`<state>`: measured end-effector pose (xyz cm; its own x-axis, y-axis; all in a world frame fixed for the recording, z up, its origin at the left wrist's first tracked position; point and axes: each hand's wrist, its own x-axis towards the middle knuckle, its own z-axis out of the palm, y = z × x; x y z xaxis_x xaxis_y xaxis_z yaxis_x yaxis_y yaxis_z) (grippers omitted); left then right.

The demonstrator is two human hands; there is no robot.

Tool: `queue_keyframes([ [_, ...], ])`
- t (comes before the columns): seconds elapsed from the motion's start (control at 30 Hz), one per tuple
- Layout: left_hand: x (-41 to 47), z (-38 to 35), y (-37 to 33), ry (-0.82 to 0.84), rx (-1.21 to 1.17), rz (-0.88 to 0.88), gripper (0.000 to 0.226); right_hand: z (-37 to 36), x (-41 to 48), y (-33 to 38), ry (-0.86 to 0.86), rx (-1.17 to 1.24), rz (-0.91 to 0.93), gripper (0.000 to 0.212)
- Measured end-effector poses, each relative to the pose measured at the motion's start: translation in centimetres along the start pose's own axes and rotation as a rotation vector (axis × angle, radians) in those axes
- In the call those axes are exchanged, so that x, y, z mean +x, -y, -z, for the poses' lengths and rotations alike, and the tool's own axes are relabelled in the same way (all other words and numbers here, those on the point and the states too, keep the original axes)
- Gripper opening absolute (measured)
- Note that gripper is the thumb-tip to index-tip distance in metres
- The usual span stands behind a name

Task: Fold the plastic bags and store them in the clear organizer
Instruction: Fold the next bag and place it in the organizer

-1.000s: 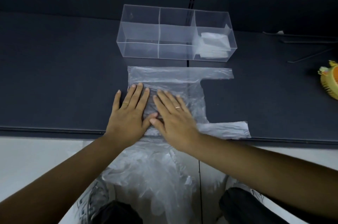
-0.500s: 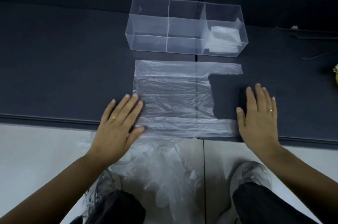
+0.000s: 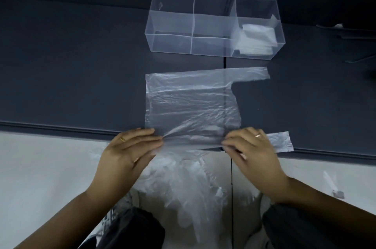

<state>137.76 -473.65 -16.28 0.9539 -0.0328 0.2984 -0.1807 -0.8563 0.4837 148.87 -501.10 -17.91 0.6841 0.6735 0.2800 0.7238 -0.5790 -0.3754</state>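
1. Now the left hand (image 3: 126,153) pinches the near-left corner of the flattened plastic bag (image 3: 193,104); the right hand (image 3: 254,153) pinches its near edge by the handle (image 3: 280,143).
2. That bag lies on the dark surface (image 3: 71,75), near the clear organizer (image 3: 173,25), whose right compartment holds folded bags (image 3: 256,39).
3. Likely the first fold: lift the edge evenly and lay it toward the far edge.

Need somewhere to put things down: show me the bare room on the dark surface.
Bare: dark surface left of the flat bag and organizer; also right of the bag. Crowded: near edge, where left hand and right hand pinch the bag.
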Motion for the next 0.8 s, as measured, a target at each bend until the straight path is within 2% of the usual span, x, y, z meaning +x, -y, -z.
queue_keyframes([
  [0.1,0.8,2.3,-0.7,0.051,-0.208,0.306,0.015,2.7,-0.7,-1.4,0.011,0.000,-0.181,0.003],
  [0.13,1.0,3.0,-0.6,0.080,-0.271,0.389,0.009,3.7,-0.7,-2.0,0.049,0.016,-0.250,0.007],
  [0.27,2.3,5.1,0.6,0.196,-0.425,0.485,0.013,7.6,0.2,-4.9,0.191,0.322,-0.544,0.016],
  [0.43,6.1,5.8,3.5,0.114,-0.528,0.623,0.019,8.8,4.8,-8.5,0.021,0.721,-0.657,0.019],
  [0.57,9.7,3.5,6.5,-0.014,-0.584,0.780,0.010,6.0,9.0,-10.5,-0.028,0.677,-0.769,0.012],
  [0.7,10.9,0.5,8.9,-0.024,-0.417,0.818,0.024,3.4,11.1,-12.0,-0.076,0.516,-0.844,0.024],
  [0.8,11.0,-0.4,9.6,-0.031,-0.315,0.824,0.024,2.5,11.5,-12.6,-0.094,0.436,-0.879,0.028],
])
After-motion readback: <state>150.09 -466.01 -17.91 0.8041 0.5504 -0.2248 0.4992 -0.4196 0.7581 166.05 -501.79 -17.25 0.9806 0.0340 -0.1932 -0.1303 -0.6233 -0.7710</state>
